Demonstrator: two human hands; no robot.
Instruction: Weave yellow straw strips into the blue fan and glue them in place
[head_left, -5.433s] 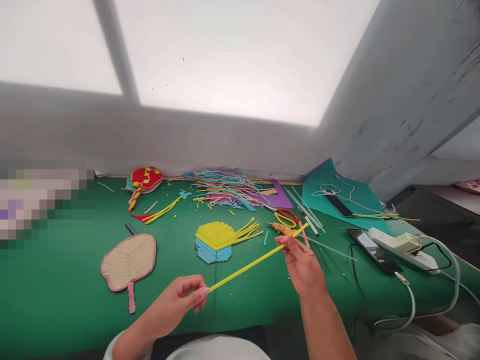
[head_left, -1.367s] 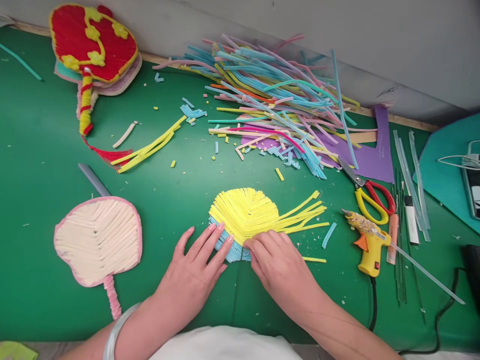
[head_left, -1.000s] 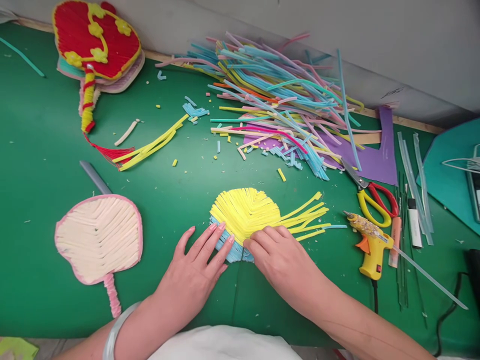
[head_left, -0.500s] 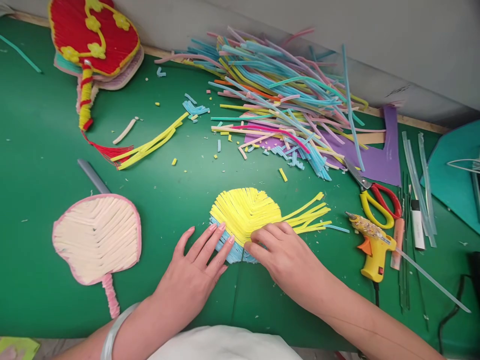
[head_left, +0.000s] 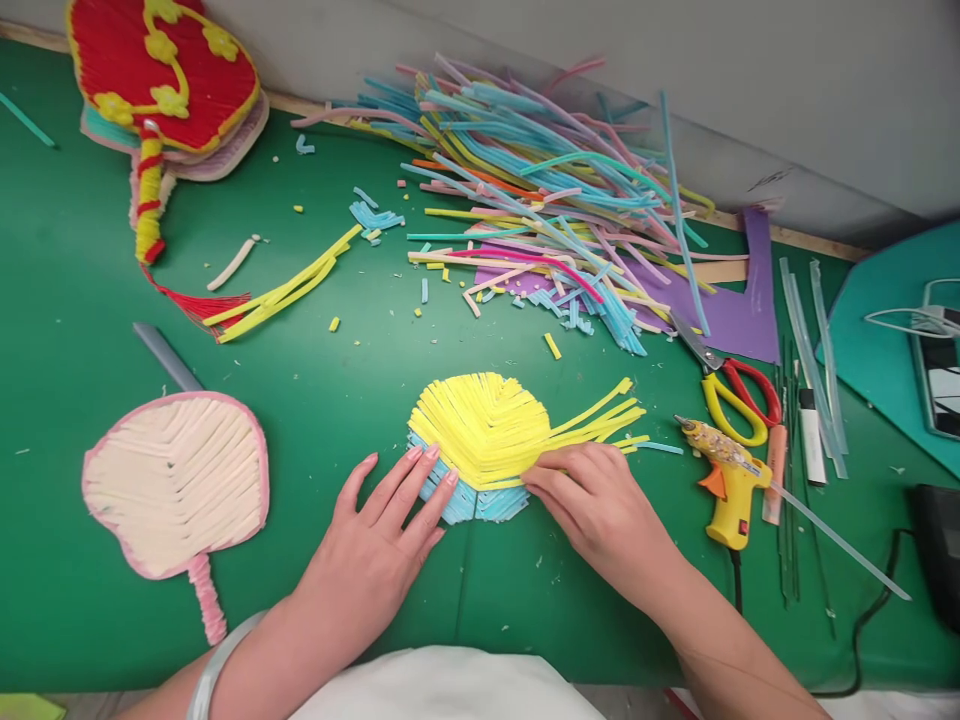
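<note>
A round fan piece, covered in slanting rows of yellow pipe cleaners with a light blue band along its lower edge, lies flat on the green table. My left hand rests with fingers spread, its fingertips on the piece's lower left edge. At the lower right edge, my right hand pinches a yellow pipe cleaner lying along the border between yellow and blue; the hand partly hides it. Loose yellow pipe cleaner ends and one blue end stick out to the right, above that hand.
Scissors and a yellow glue gun lie to the right. A large heap of coloured pipe cleaners is at the back. A cream fan with a pink rim lies left, and a red fan back left.
My right hand has slid rightward along the lower yellow edge, uncovering more of the blue band. My left hand stays on the piece. The view has shifted slightly.
</note>
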